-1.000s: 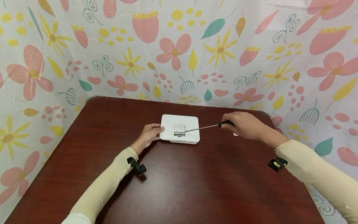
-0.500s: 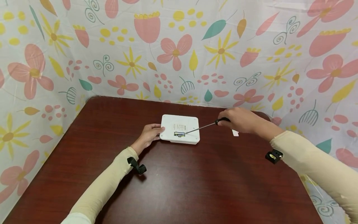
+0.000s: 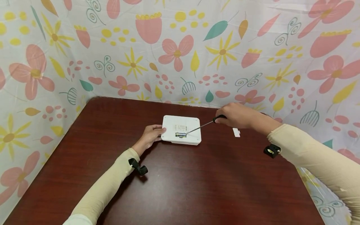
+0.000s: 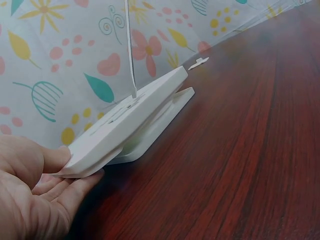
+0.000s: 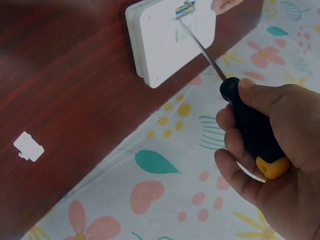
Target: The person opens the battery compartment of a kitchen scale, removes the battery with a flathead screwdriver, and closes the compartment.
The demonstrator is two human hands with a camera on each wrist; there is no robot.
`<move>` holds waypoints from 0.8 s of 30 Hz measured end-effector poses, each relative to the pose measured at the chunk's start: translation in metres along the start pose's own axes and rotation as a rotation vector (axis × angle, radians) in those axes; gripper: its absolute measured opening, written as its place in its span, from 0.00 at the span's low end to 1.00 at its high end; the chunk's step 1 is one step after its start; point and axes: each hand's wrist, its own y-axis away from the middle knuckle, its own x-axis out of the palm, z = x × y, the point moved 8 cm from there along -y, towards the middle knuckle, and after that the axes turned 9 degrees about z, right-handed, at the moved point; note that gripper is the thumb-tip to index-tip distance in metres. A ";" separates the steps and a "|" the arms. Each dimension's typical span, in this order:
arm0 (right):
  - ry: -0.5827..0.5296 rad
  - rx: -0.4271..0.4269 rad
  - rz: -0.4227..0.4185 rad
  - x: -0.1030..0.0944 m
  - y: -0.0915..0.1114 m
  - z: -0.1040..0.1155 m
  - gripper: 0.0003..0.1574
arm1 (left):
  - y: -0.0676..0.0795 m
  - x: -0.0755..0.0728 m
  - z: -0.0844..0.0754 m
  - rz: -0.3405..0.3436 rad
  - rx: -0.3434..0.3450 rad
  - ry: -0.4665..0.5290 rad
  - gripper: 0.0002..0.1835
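A white, flat, rounded-corner device [image 3: 168, 128] lies with its labelled side up, tilted over the table. Its small battery compartment is uncovered and shows batteries [image 3: 181, 135] inside. My left hand [image 3: 149, 136] pinches the device's left edge, thumb on top and fingers beneath, as the left wrist view shows. My right hand [image 3: 236, 115] grips a screwdriver [image 5: 250, 120] by its black handle with a yellow end. The long metal shaft slants down to the compartment's right end; whether the tip touches a battery I cannot tell.
A small white battery cover [image 3: 236, 132] lies on the dark red-brown table [image 3: 174, 181], right of the device. A flower-print curtain [image 3: 174, 56] hangs behind the table and along its sides.
My right hand has moved up and to the left, so the screwdriver stands steeper with its tip still at the compartment. The cover on the table has come into view. My left hand stays put.
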 end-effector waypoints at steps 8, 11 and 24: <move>-0.029 -0.023 0.039 0.003 -0.006 0.005 0.13 | -0.001 0.000 0.000 0.009 0.001 -0.004 0.24; -0.020 -0.031 0.055 0.000 -0.012 0.010 0.18 | 0.000 -0.001 0.000 0.008 0.001 -0.006 0.25; 0.024 0.027 0.113 -0.005 -0.019 0.016 0.21 | -0.001 0.000 0.000 0.012 0.012 0.012 0.24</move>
